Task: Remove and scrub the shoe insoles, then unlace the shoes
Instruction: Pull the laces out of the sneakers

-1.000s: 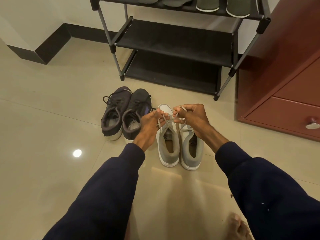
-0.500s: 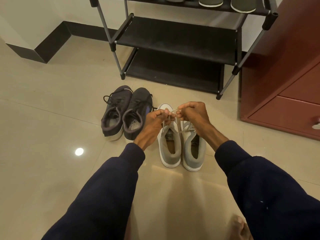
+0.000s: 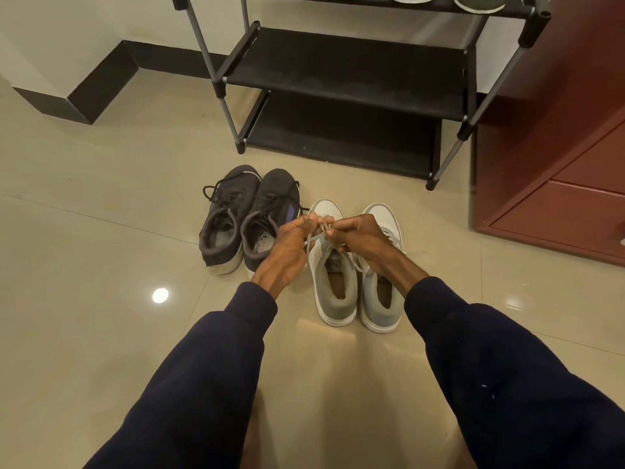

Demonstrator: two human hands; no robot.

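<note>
Pinching the pale lace [image 3: 321, 230], left hand [image 3: 287, 253] and right hand [image 3: 364, 240] meet above the nearer grey shoe [image 3: 337, 308].

Warm dim indoor light, lamp glare on floor [image 3: 160, 295], wide-angle bending

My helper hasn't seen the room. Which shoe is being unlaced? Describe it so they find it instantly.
Two pairs stand before the black shoe rack. Take the pale grey pair, right of the dark pair. It's the shoe nearest the dark ones, its lace pinched by left hand and right hand.
</note>
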